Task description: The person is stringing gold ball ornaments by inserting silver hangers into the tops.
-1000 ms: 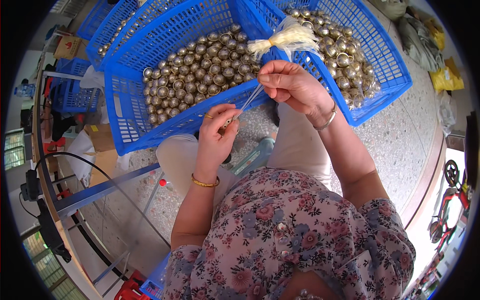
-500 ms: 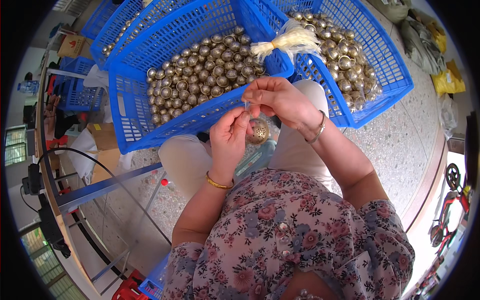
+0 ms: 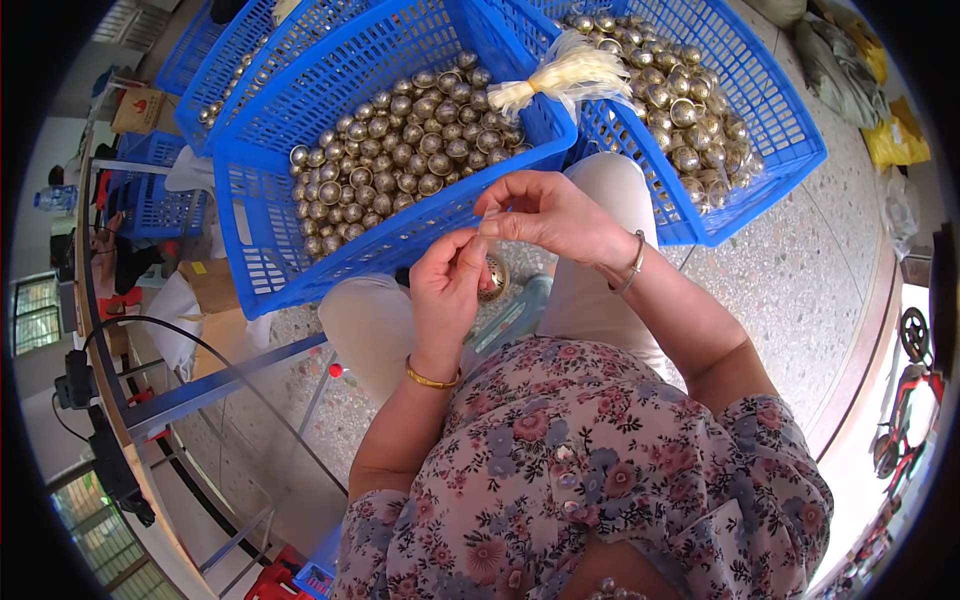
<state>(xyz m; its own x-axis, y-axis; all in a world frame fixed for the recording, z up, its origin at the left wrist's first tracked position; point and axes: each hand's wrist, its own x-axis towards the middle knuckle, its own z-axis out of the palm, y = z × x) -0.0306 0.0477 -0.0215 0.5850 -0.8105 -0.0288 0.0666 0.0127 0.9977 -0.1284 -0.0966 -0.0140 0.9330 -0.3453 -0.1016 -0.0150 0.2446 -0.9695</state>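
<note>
My left hand (image 3: pixel 447 290) and my right hand (image 3: pixel 555 218) meet above my knees, just in front of the middle basket, thumbs and fingers pinched. A thin translucent plastic strip (image 3: pixel 490 220) shows faintly between their fingertips. Just below the left fingers is a brass-coloured perforated metal ball (image 3: pixel 493 279), partly covered by that hand; how it joins the strip is hidden. Similar metal balls (image 3: pixel 400 140) fill much of the blue plastic basket (image 3: pixel 235 235) ahead. A tied bundle of pale translucent strips (image 3: pixel 568 80) lies across its right corner.
A second blue basket (image 3: pixel 770 190) at the right holds more balls, and other blue crates stand at the far left. A metal frame (image 3: pixel 230 380) with a black cable runs along my left. Yellow bags (image 3: pixel 893 142) lie at the far right.
Both hands have shifted slightly left. The ball has gone left too and is now more covered by my left hand. The pinch between the hands stays.
</note>
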